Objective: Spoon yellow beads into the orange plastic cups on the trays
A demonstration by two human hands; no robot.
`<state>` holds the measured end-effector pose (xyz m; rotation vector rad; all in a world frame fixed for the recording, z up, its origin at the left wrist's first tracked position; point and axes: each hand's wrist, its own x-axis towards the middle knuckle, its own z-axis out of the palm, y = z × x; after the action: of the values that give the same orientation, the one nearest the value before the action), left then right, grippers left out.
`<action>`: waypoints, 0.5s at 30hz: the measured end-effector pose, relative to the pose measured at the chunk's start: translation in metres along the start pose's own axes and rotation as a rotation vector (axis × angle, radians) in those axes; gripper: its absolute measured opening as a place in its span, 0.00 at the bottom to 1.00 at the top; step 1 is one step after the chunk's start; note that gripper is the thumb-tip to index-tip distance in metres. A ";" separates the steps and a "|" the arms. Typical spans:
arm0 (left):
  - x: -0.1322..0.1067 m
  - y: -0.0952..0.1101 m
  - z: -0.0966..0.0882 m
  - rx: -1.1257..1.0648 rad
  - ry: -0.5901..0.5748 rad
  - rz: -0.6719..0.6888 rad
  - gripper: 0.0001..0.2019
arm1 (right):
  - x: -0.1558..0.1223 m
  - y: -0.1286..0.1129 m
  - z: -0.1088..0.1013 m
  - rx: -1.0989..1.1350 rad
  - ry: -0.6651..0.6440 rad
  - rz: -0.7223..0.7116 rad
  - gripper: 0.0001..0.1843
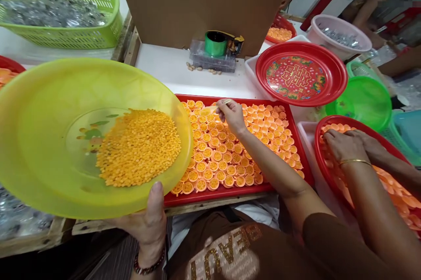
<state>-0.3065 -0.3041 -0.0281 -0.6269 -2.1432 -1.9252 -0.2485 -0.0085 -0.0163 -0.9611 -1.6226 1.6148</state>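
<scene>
My left hand (149, 218) grips the near rim of a large translucent yellow basin (42, 140), thumb up on its edge and the other fingers hidden below. A heap of small yellow-orange pellets (141, 148) lies on the basin's right side. My right hand (232, 115) is closed round the thin handle of a pale yellowish spoon (208, 110). It hovers over the far half of a red tray (226, 191) filled with small orange cups (217, 156). Cups on the left and middle hold yellow pellets; many toward the right look unfilled.
A co-worker's hands (348, 146) reach into a red basin (320, 157) of orange pieces at right. Behind are a round red tray (301, 74), a green tape roll (215, 44) on a clear box and a brown cardboard panel (204, 4). A green basket (113, 12) holds plastic-wrapped pieces.
</scene>
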 end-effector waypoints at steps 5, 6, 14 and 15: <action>-0.001 0.001 0.001 -0.019 0.001 0.004 0.43 | 0.020 0.014 -0.010 -0.238 0.033 -0.314 0.13; -0.002 0.000 0.001 -0.031 0.000 0.021 0.42 | 0.022 0.017 -0.010 -0.278 0.027 -0.358 0.13; -0.002 0.000 0.001 -0.051 -0.015 0.050 0.39 | 0.027 0.017 -0.014 0.036 0.145 0.025 0.14; -0.001 0.001 0.002 -0.050 -0.014 0.051 0.40 | 0.024 0.015 -0.011 0.094 0.123 0.084 0.15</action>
<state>-0.3045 -0.3026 -0.0278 -0.6989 -2.0721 -1.9582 -0.2505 0.0175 -0.0318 -1.0705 -1.4278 1.6387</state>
